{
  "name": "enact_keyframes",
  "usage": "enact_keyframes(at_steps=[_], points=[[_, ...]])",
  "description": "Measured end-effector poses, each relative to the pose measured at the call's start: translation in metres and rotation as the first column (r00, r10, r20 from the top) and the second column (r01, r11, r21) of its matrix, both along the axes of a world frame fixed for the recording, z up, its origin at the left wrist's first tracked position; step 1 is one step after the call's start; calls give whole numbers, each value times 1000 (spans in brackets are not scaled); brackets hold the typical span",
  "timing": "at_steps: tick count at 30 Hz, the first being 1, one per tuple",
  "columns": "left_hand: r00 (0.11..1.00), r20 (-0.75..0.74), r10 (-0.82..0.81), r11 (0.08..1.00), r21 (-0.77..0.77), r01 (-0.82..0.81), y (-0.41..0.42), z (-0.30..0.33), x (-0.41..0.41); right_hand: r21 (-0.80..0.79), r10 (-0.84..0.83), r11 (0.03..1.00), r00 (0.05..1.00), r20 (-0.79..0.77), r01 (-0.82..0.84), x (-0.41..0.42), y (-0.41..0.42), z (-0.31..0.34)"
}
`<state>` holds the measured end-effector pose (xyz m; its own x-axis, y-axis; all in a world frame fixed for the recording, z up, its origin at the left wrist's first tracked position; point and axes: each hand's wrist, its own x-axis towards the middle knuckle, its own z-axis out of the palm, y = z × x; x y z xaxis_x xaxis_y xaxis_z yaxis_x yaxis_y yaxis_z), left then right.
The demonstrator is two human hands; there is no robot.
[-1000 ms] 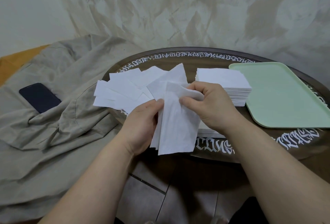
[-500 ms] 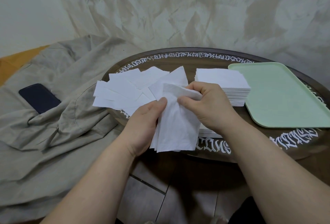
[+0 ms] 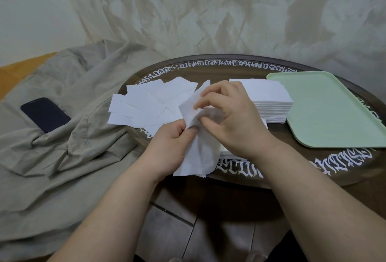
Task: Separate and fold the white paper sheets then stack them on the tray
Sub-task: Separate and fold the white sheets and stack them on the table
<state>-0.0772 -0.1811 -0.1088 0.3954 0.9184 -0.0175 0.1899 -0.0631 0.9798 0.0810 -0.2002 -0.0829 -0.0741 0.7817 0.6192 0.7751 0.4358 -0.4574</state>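
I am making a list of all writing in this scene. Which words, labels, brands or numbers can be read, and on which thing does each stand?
White ornate lettering runs round the rim of the dark round table: too stylised and distorted to read.
Green tray, white paper sheets, dark phone: no text visible.

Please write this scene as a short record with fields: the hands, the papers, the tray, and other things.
left hand: pinches the thin white paper sheet
right hand: pinches the same sheet near its top
loose papers: white folded sheets spread on the round dark table
neat pile: square stack of white sheets, beside the tray
tray: pale green plastic tray, no paper on it
other: dark phone on beige cloth
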Motion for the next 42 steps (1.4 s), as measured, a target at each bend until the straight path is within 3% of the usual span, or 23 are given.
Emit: enact_keyframes(at_steps=[3,7,12,17,23,31,36,42], points=[[998,68,7,999,-51,-3,2,1,-1,66,27,997,1000,-8,-27,0,-3,5],[979,204,16,993,-120,9,3,2,-2,1,71,997,997,10,-71,3,-5,6],[963,269,29,985,-170,18,2,5,-3,-48,33,998,999,18,-32,13,-2,6],[937,347,40,972,-230,44,2,6,-4,-51,106,993,994,24,-105,8,-7,9],[823,561,89,909,-384,163,1,14,-2,-179,122,974,988,-93,-138,8,-5,2],[888,435,153,934,-357,15,1,11,2,-308,161,925,964,-210,-222,7,-9,3],[845,509,167,919,-391,54,0,16,3,-379,29,906,921,-388,-188,13,-8,6],[834,537,127,915,-387,110,-3,18,5,-405,-29,898,898,-440,-169,13,-7,6]])
